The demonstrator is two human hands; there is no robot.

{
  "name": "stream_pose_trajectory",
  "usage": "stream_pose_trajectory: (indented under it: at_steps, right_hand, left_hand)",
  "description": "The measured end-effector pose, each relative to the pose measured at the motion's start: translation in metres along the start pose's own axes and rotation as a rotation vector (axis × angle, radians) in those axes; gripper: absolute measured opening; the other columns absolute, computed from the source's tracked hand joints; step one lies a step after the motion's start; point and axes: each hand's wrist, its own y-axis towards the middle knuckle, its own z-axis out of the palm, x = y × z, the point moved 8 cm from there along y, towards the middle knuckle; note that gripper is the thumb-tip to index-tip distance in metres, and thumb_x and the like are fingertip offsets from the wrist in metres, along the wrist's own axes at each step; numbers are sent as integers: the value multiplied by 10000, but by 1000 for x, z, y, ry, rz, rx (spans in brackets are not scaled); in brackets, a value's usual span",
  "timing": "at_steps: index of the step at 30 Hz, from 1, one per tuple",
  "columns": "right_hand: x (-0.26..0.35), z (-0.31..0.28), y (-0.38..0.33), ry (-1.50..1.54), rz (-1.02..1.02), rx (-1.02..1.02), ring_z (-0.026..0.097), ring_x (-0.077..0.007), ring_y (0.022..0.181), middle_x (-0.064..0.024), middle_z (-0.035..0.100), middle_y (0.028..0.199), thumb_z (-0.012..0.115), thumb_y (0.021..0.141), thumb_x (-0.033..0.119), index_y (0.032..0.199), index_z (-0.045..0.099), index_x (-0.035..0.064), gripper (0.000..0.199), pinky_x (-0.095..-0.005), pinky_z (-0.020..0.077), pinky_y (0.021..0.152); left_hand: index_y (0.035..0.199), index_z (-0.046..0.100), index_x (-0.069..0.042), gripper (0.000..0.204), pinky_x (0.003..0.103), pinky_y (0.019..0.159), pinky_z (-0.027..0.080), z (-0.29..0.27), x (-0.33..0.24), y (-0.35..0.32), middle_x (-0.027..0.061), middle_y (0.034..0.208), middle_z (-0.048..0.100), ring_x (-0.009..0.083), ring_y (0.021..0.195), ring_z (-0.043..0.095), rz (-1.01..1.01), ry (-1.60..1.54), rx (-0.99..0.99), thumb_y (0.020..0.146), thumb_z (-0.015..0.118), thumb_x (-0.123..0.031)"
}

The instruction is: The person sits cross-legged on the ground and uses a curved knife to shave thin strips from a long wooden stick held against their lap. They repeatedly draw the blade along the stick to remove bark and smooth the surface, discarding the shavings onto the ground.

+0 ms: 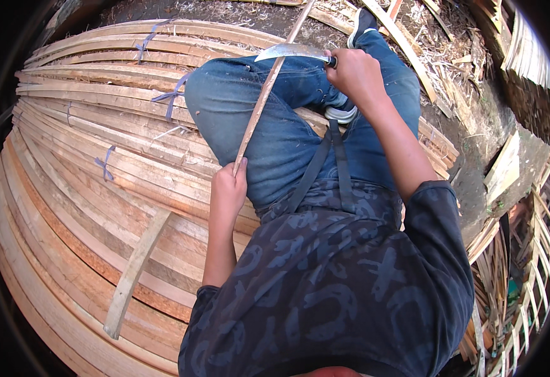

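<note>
My left hand (229,187) is closed round the near end of a long, thin wooden strip (262,99). The strip slants up and to the right across my thigh and past the top edge of the view. In my right hand (354,74) is the dark handle of a curved knife (297,52). Its broad metal blade points left and overlaps the strip near my knee; whether the edge touches the wood I cannot tell. My fingers hide most of the handle.
I sit on stacked wooden planks (99,207), some bundled with blue ties (173,96). A short loose wooden piece (138,273) lies across them at lower left. Shavings and offcuts (457,88) litter the ground at upper right. Slatted woodwork (532,295) stands at the right.
</note>
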Motion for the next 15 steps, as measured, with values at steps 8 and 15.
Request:
stream_pose_trajectory:
  at_steps: [8,15]
  right_hand:
    - [-8,5,20,-56,10,3,676,-344,709,-174,676,755,652,781,249,828,711,57,207,-429,550,640]
    - [-3,3,29,-57,18,-55,675,-348,722,-162,680,755,668,733,227,833,722,87,180,-433,550,651]
  left_hand:
    - [719,586,80,440,442,541,420,1,-2,3,284,612,532,439,589,565,5,29,5,967,509,-274]
    - [732,596,83,437,453,560,432,2,-7,2,296,628,539,453,608,568,5,15,-16,967,506,-274]
